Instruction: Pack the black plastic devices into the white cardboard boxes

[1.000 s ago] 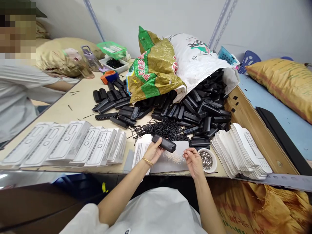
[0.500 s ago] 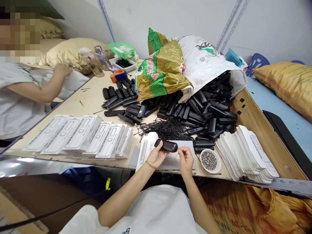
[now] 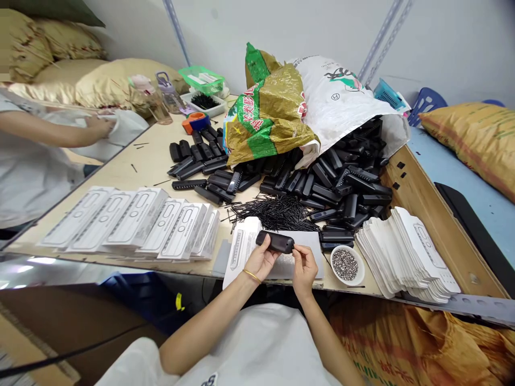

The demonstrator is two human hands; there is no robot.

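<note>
My left hand [image 3: 260, 261] is closed round a black oblong case [image 3: 276, 242], held nearly level above a white sheet [image 3: 309, 241]. At the case's right end, my right hand [image 3: 304, 265] has thumb and forefinger pinched together; what they hold is too small to make out. Beneath the left hand lies a white printed card [image 3: 243, 247]. To the right stands a white bowl [image 3: 347, 265] of small metal parts. Behind the hands spreads a heap of thin black sticks [image 3: 273, 213], with a large pile of black cases [image 3: 322, 185] beyond.
Folded white cards [image 3: 134, 217] stand in a row at the left, and a stack of cards [image 3: 402, 254] at the right. Plastic bags [image 3: 269, 115] cover the pile's back. Another person's hand [image 3: 100, 127] handles white material at the far left.
My right hand has moved slightly left, closer against the end of the case. The other person has leaned back toward the left, their hand lower.
</note>
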